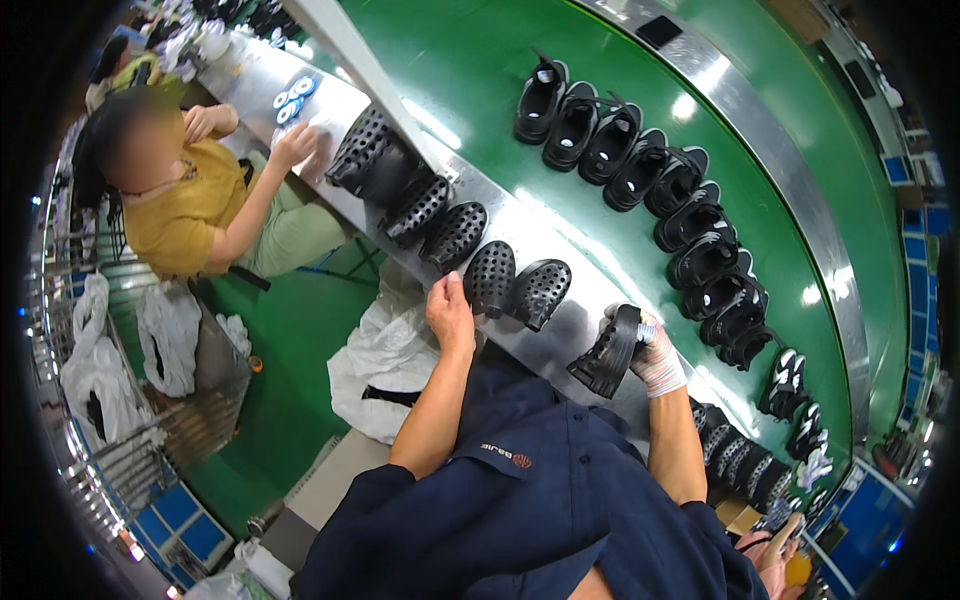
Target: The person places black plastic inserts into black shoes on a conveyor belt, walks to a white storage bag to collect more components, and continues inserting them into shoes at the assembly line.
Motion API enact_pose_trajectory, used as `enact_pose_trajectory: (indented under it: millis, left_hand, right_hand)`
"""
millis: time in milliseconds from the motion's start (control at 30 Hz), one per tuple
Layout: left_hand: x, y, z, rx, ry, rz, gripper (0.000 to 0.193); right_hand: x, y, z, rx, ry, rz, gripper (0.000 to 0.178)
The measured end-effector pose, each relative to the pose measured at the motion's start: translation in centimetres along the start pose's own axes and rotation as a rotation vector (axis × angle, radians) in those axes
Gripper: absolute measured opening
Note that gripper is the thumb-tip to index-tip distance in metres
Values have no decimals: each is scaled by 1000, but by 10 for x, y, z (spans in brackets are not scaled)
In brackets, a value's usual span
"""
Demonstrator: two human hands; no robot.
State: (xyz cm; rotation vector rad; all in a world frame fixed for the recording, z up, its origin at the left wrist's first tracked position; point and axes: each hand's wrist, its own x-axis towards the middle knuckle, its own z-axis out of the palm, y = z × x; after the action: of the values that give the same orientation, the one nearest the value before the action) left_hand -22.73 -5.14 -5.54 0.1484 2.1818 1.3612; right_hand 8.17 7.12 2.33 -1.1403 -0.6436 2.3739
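My right hand [655, 358], in a white glove or wrap, grips a black perforated clog [600, 358] and holds it tilted above the metal bench's near side. My left hand [450, 316] is bare, its fingers loosely bent and nothing seen in them. Its fingertips are beside the near end of another black perforated clog [490, 276]; whether they touch is hard to tell. Just right of that one lies a similar clog [542, 293]. Farther left along the bench are more of them, including a clog [455, 235] and a clog [417, 210].
Black lace-up shoes [610, 145] form a long curved row on the green surface [450, 60] beyond the metal bench [560, 235]. A seated person [190, 215] works at the left. A white sack [375, 350] hangs near my left arm. Several dark shoes [745, 460] crowd my right elbow.
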Motion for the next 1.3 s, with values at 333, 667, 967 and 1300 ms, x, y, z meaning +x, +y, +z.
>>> enact_pose_trajectory:
  millis: [333, 667, 967, 1300]
  left_hand:
    - [-51, -5, -4, 548, -15, 464, 90]
    - [-77, 56, -72, 169, -500, 146, 88]
    - [-123, 81, -66, -412, -496, 196, 86]
    - [-83, 33, -28, 399, 92, 752, 85]
  right_hand:
    - [14, -12, -24, 459, 22, -132, 43]
    - [31, -53, 81, 208, -607, -176, 45]
    - [40, -52, 127, -818, -424, -243, 50]
    - [26, -47, 65, -557, 41, -143, 32]
